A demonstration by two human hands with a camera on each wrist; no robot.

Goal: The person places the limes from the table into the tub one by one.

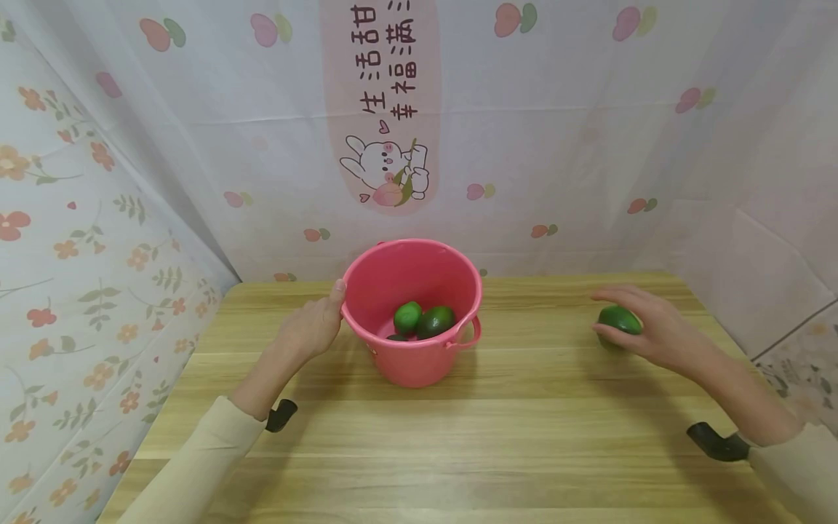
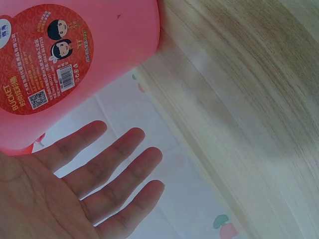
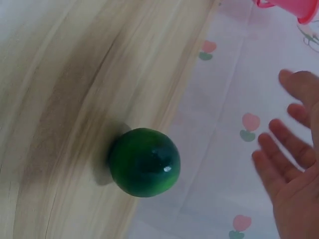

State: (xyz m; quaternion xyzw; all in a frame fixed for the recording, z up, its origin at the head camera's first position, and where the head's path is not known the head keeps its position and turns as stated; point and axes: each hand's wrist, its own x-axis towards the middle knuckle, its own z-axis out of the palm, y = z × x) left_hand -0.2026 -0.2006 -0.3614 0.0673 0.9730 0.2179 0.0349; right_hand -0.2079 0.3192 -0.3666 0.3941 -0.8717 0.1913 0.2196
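A pink bucket (image 1: pixel 412 364) stands on the table with several glossy green avocados (image 1: pixel 436 322) inside. My left hand (image 1: pixel 311 324) is at the bucket's left side, its thumb at the rim. In the left wrist view the fingers (image 2: pixel 122 191) stretch out straight below the bucket wall. Another avocado (image 3: pixel 144 162) sits on the table at the right. Over it hovers my right hand (image 1: pixel 661 331), fingers spread and thumb apart. The right wrist view shows a gap between these fingers (image 3: pixel 279 164) and the fruit.
The wooden table (image 1: pixel 497 451) ends at a patterned white curtain (image 1: pixel 556 160) at the back. A flowered curtain (image 1: pixel 85 306) hangs at the left. A handle (image 1: pixel 473 335) sticks out from the bucket's right side. Dark camera mounts (image 1: pixel 716 442) sit at both wrists.
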